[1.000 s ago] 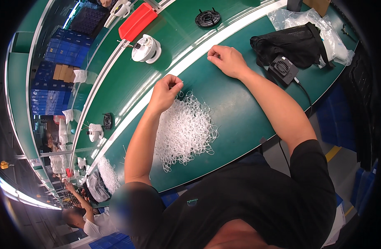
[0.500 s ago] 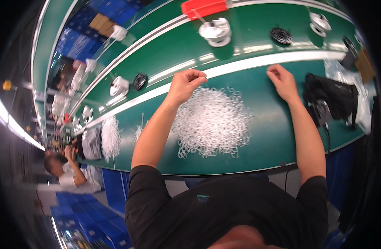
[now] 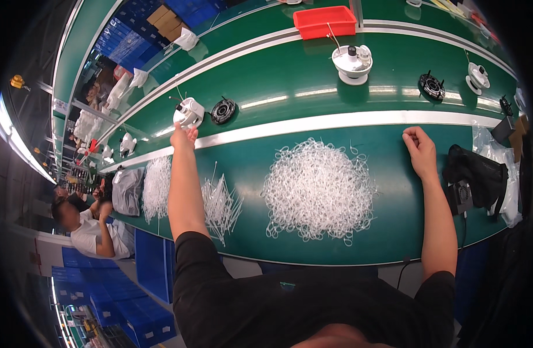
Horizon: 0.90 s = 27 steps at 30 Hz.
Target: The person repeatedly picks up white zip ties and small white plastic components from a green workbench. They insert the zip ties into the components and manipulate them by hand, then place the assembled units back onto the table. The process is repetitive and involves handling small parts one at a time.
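Note:
My left hand (image 3: 184, 137) reaches over the white edge strip at the far left, its fingers apart beside a white rounded device (image 3: 190, 111) with thin wires sticking up. Whether the fingertips touch the device cannot be told. My right hand (image 3: 420, 149) hovers above the green table at the right, fingers curled together; anything between them is hidden. Between my arms lies a wide pile of white cable ties closed into loops (image 3: 318, 191). Loose straight cable ties (image 3: 221, 206) lie beside my left forearm, with another heap of white ties (image 3: 156, 188) farther left.
Along the green conveyor stand a black ring-shaped part (image 3: 223, 110), a white device (image 3: 352, 64), another black part (image 3: 432, 85) and a red bin (image 3: 324, 22) behind. A black bag (image 3: 481, 177) lies at the right. A co-worker (image 3: 98, 229) sits at the far left.
My left hand has moved left from above the looped-tie pile to the white device. My right hand stays at the right, fingers still curled. The view has shifted, and the conveyor devices appear farther right.

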Each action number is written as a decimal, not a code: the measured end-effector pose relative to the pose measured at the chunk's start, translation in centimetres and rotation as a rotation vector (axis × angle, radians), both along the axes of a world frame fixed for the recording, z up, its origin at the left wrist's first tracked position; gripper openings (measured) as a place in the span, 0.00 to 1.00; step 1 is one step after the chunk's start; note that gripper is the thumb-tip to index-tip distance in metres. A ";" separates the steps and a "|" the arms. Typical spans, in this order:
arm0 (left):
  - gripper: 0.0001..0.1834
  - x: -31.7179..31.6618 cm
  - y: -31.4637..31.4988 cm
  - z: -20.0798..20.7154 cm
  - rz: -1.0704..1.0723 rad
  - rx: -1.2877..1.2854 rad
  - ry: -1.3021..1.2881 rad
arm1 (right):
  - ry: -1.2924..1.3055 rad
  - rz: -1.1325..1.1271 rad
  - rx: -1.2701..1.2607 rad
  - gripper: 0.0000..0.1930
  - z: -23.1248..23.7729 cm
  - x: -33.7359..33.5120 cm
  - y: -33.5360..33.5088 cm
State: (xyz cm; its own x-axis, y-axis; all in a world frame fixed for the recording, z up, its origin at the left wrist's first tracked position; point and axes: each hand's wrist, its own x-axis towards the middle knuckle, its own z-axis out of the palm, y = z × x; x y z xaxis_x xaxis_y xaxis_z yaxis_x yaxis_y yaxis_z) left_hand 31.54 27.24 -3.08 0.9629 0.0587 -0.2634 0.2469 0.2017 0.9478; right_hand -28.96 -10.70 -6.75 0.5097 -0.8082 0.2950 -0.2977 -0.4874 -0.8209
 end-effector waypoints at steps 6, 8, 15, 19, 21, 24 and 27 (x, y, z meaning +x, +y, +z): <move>0.32 2.9 -1.3 -1.6 -0.115 -0.080 -0.077 | 0.027 -0.027 -0.028 0.07 0.6 0.4 0.5; 0.24 3.1 -2.0 -1.8 -0.118 -0.143 -0.099 | 0.064 -0.022 -0.024 0.08 0.9 0.6 0.5; 0.18 -3.2 -6.1 1.9 -0.325 -0.062 -0.234 | -0.084 -0.026 0.023 0.12 0.8 0.4 0.7; 0.16 -13.6 -11.1 6.5 -0.647 -0.064 -0.267 | -0.155 0.067 -0.030 0.14 2.3 1.0 1.9; 0.14 -20.3 -14.1 8.2 -0.826 -0.022 -0.265 | -0.113 0.101 -0.010 0.15 3.8 0.7 2.8; 0.15 -29.1 -18.0 8.6 -1.049 0.042 -0.206 | -0.177 0.107 -0.066 0.17 4.5 0.6 3.4; 0.16 -36.4 -20.9 7.2 -1.269 0.085 -0.117 | -0.199 0.063 -0.112 0.18 4.8 0.3 3.3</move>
